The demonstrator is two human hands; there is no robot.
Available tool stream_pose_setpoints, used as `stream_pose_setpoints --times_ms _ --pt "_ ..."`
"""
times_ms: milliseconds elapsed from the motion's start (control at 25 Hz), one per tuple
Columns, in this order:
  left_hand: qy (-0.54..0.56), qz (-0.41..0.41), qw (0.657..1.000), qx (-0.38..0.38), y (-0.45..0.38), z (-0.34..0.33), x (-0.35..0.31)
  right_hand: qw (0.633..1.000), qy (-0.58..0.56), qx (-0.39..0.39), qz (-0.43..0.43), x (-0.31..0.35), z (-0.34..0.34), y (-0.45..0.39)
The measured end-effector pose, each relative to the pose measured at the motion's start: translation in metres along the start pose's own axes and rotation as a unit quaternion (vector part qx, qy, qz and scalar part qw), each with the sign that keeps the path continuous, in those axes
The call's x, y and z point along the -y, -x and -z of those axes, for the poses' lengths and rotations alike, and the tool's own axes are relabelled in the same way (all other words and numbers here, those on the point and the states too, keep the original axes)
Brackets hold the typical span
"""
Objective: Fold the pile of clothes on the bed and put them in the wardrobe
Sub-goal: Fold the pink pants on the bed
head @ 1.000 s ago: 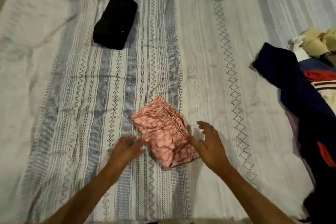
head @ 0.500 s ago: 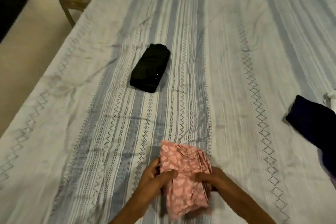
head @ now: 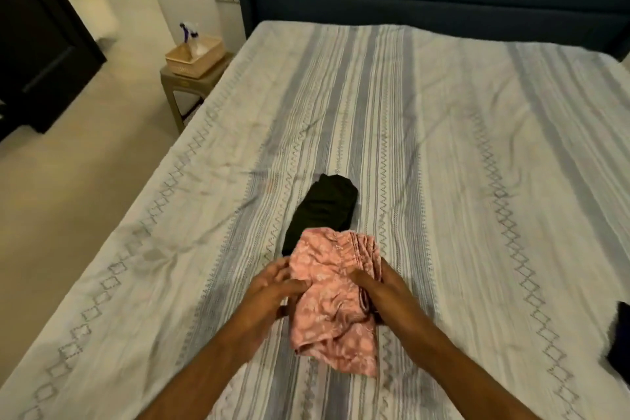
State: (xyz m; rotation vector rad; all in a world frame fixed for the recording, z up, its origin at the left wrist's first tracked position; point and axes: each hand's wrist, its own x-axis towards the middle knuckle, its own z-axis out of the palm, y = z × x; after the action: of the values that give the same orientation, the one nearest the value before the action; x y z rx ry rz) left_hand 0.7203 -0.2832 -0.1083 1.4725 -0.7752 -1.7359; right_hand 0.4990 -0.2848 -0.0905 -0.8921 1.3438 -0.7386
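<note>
Item: pink garment (head: 332, 297), folded, soft, light, floppy. I grasp both sides, left hand (head: 272, 290) and right hand (head: 381, 290).

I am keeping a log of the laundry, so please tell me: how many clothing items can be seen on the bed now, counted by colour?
Pink: 1, the pink patterned garment, held by both hands
Black: 1, the folded black garment
Dark, at the right edge: 1, the dark cloth, colour unclear, mostly cut off
Total: 3
</note>
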Motion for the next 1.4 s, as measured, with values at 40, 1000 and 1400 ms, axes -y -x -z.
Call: stream_pose_setpoints --times_ms 40,1000,1400 --pt "-0.004 -0.029 0.999 -0.012 -0.014 0.003 -0.017 1.0 -0.002 0.0 0.015 0.016 -0.005 -0.013" --pt "-0.532 -0.106 0.839 -0.039 -0.038 0.004 0.214 0.891 0.426 -0.123 0.093 -0.206 0.022 -0.019" --pt "-0.594 -0.126 0.792 0.065 0.004 -0.09 0.241 0.791 0.609 -0.058 0.021 -0.235 0.121 0.096"
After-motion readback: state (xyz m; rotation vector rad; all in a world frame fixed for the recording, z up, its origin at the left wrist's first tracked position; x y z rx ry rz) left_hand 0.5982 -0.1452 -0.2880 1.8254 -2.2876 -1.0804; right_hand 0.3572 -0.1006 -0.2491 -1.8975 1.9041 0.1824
